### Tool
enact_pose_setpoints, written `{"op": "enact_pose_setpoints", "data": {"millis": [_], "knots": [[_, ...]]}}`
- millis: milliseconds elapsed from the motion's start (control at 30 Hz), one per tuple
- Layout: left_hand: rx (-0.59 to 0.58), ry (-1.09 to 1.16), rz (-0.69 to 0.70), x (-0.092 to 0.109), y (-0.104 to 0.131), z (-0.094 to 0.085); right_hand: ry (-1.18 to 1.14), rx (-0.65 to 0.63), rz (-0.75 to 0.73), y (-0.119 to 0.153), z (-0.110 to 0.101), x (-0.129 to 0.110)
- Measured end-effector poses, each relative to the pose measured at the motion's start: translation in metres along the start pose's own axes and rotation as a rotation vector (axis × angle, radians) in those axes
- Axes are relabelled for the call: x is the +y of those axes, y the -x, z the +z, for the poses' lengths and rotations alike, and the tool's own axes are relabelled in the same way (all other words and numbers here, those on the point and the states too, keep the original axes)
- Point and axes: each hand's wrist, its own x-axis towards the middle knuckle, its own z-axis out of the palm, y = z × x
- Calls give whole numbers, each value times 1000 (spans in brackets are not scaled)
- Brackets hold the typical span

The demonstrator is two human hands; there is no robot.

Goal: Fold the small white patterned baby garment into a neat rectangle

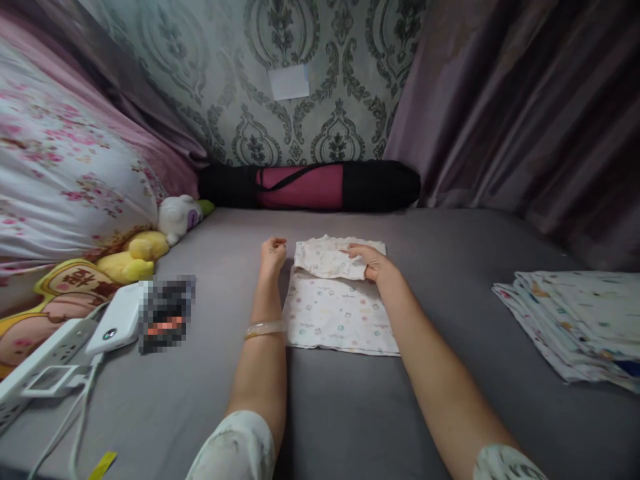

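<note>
The right hand [373, 262] pinched the folded-over top flap of the printed cloth [340, 313] on the bed [450, 253]; the left hand [273, 253], loosely curled, rested beside it, mid-fold.

A small white printed cloth [337, 303] lies flat on the grey bed sheet [450, 253], scattered with tiny pastel motifs. It forms a rough rectangle, its near edge straight and square to the viewer. The far end is folded back over itself, making a doubled band with a slightly wavy, rumpled edge across the top. It sits near the middle of the bed.
</note>
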Motion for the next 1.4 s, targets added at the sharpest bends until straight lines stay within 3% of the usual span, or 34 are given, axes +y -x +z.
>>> {"op": "enact_pose_setpoints", "data": {"millis": [100,200,267,367,467,700,867,1000,1067,1167,1300,1400], "knots": [[-106,-49,36,-6,2,0,-76,18,22,-3,-4,-3],[-218,-171,116,-2,10,11,60,76,-267,-10,-13,-5],[-249,-305,144,2,17,17,217,168,-376,-16,-20,-2],[-264,-463,147,5,24,19,446,328,-330,-27,-30,8],[-274,-511,130,7,27,17,567,406,-279,-34,-39,16],[-285,-603,102,13,28,15,667,377,-357,-33,-55,10],[-304,-686,81,11,28,16,1013,389,-367,-13,-56,2],[-258,-654,125,11,25,17,1254,466,-379,3,-43,0],[-209,-628,208,14,26,22,1301,424,-466,6,-29,1],[-214,-618,375,22,32,38,1366,230,-613,7,-1,9],[-268,-721,524,29,48,59,1454,34,-615,9,26,26],[-228,-809,512,28,54,65,1491,8,-607,11,31,35]]}}
